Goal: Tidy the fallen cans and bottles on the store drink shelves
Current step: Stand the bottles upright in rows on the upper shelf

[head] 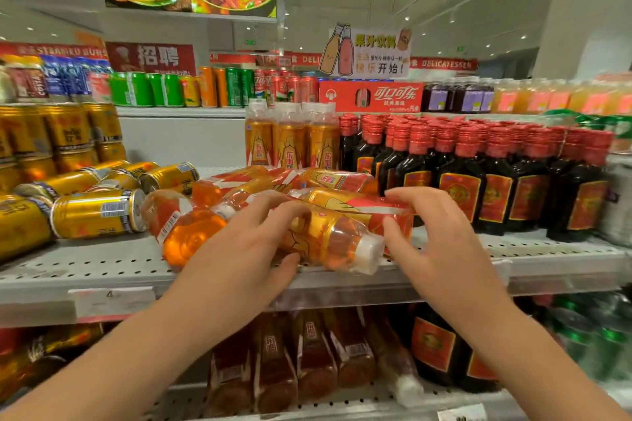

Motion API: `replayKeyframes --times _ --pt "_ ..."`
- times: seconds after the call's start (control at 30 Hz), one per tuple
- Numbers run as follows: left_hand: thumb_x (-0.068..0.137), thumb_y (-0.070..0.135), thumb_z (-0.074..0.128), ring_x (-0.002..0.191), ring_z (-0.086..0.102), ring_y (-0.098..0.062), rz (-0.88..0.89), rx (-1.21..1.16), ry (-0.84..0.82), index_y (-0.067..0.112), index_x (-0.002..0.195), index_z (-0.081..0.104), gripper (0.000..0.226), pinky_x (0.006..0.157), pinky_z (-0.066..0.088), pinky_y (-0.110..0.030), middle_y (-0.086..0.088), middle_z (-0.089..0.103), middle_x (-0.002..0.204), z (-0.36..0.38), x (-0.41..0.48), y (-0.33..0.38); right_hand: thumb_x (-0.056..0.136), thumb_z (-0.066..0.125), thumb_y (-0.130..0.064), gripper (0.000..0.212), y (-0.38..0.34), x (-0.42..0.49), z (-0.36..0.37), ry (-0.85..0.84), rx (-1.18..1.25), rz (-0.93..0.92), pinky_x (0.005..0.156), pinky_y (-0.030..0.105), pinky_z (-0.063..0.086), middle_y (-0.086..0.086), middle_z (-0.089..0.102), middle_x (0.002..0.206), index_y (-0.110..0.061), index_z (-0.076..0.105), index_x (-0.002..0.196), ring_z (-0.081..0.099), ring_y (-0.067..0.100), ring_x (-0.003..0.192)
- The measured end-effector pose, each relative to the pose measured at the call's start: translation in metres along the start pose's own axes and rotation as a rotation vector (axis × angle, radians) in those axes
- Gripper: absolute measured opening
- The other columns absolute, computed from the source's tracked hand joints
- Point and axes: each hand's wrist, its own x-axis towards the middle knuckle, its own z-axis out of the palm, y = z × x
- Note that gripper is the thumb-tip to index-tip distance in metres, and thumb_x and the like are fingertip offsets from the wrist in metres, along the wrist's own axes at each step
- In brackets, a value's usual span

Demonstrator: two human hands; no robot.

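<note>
Status: early, almost nothing tidied. Middle shelf has a pile of fallen bottles in the centre, orange drink, all on their sides and overlapping. To the left of them, a cluster of fallen cans, gold, also on their sides and pointing different ways. Only one row of upright orange bottles stands, at the back. Dark bottles on the right are upright and in rows, no work needed there. Stacked cans at far left look fine.

In hand now: left hand grips the front bottle, fingers curled over the top and thumb underneath. Right hand has its fingers curled round the right end of the second bottle, just behind. Some blur, so how firm that hold is I can't say.

Orientation: front bottle lies flat near the shelf's front edge. Its long axis runs diagonally, back-left to front-right, with the white cap at the front-right, almost at the lip. Second bottle lies roughly left-right, parallel to the shelf front, touching the front one. Can't tell which end its cap is on.

Left to do, my read: stand both up cap-up next to the back row, then the rest of the pile, then the cans. The lower shelf also shows bottles lying down, but it's too dark to judge.
</note>
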Motion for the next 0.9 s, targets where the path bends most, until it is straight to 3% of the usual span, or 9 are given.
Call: replayKeyframes --times 0.1,0.2,0.3,0.4,0.5,0.6,0.77,0.9 --pt "0.085 0.04 0.076 0.132 0.048 -0.022 0.022 0.177 -0.024 0.035 0.145 0.04 0.07 0.101 0.052 -0.04 0.003 0.043 0.151 -0.001 0.007 -0.002 0.095 0.058 -0.044 0.037 0.009 0.018 0.0 -0.079 -0.044 0.035 0.095 0.023 0.04 -0.015 0.054 0.123 -0.032 0.058 0.13 0.048 0.003 0.117" --pt "0.086 0.042 0.074 0.139 0.044 -0.029 0.086 0.347 -0.09 0.029 0.153 0.038 0.077 0.115 0.04 -0.049 -0.002 0.046 0.154 -0.003 0.018 0.0 0.092 0.056 -0.056 0.04 0.017 0.032 -0.005 -0.213 -0.063 0.065 0.083 0.019 0.044 -0.017 0.056 0.121 -0.038 0.057 0.128 0.053 0.001 0.108" --pt "0.095 0.051 0.055 0.152 0.024 -0.017 0.148 0.435 -0.136 0.04 0.16 0.013 0.078 0.127 0.013 -0.038 0.01 0.026 0.165 -0.002 0.027 -0.004 0.085 0.053 -0.071 0.043 0.024 0.047 -0.013 -0.352 -0.063 0.063 0.067 0.011 0.043 -0.024 0.057 0.114 -0.048 0.055 0.121 0.057 -0.007 0.094" --pt "0.098 0.055 0.048 0.154 0.015 -0.01 0.15 0.401 -0.171 0.048 0.157 -0.004 0.079 0.12 -0.003 -0.028 0.019 0.015 0.167 -0.004 0.032 -0.004 0.075 0.051 -0.084 0.053 0.027 0.065 -0.023 -0.586 -0.099 0.09 0.055 0.011 0.046 -0.032 0.055 0.101 -0.058 0.044 0.12 0.059 -0.017 0.079" --pt "0.096 0.059 0.048 0.153 0.013 -0.006 0.122 0.353 -0.207 0.054 0.152 -0.01 0.081 0.127 0.008 -0.035 0.024 0.011 0.166 -0.007 0.034 -0.005 0.066 0.051 -0.091 0.069 0.03 0.083 -0.026 -0.751 -0.122 0.098 0.06 0.017 0.05 -0.029 0.06 0.102 -0.058 0.039 0.125 0.065 -0.01 0.071" --pt "0.093 0.058 0.054 0.151 0.017 -0.003 0.09 0.303 -0.215 0.056 0.154 -0.001 0.082 0.126 0.019 -0.038 0.026 0.017 0.164 -0.01 0.036 -0.005 0.057 0.049 -0.098 0.087 0.032 0.096 -0.024 -0.793 -0.14 0.056 0.07 0.019 0.046 -0.029 0.056 0.115 -0.055 0.044 0.132 0.059 -0.008 0.088" --pt "0.087 0.055 0.063 0.144 0.028 -0.003 0.092 0.316 -0.156 0.051 0.154 0.02 0.08 0.116 0.018 -0.025 0.023 0.034 0.158 -0.01 0.036 -0.003 0.056 0.047 -0.1 0.084 0.037 0.1 -0.01 -0.774 -0.085 0.042 0.07 0.018 0.049 -0.03 0.06 0.099 -0.049 0.054 0.123 0.062 -0.007 0.083" --pt "0.085 0.058 0.066 0.138 0.043 -0.008 0.096 0.404 -0.112 0.045 0.153 0.029 0.078 0.108 0.028 -0.025 0.018 0.046 0.153 -0.011 0.033 -0.001 0.06 0.056 -0.092 0.096 0.035 0.111 -0.015 -0.867 -0.172 0.011 0.083 0.022 0.048 -0.026 0.05 0.114 -0.043 0.044 0.142 0.057 0.0 0.101"
